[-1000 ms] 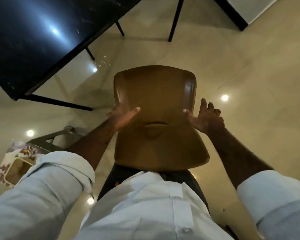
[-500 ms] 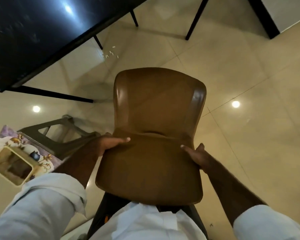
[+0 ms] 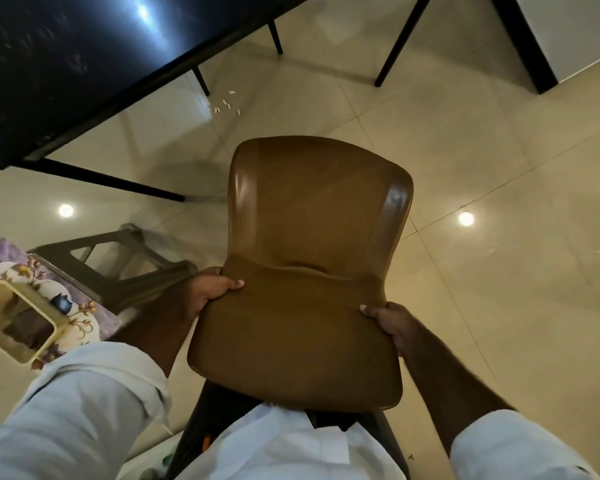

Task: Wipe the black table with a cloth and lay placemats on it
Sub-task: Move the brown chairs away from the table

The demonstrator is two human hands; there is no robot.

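Tissue box [image 3: 32, 317]: floral, at the near left edge, resting on a grey stool [image 3: 118, 265].
Black table [image 3: 84, 60]: far left, glossy top; its visible long edge runs diagonally from near left to far right, with thin black legs beneath.
Left hand [image 3: 208, 292]: closed on the left edge of the brown chair [image 3: 309, 254], thumb on top of the seat.
Brown chair: centre, right of the table and apart from it; backrest points far, seat near.
Right hand [image 3: 394, 322]: clasps the seat's right edge, thumb on top.
Floor [image 3: 499, 168]: beige tiles, small white bits near a table leg.
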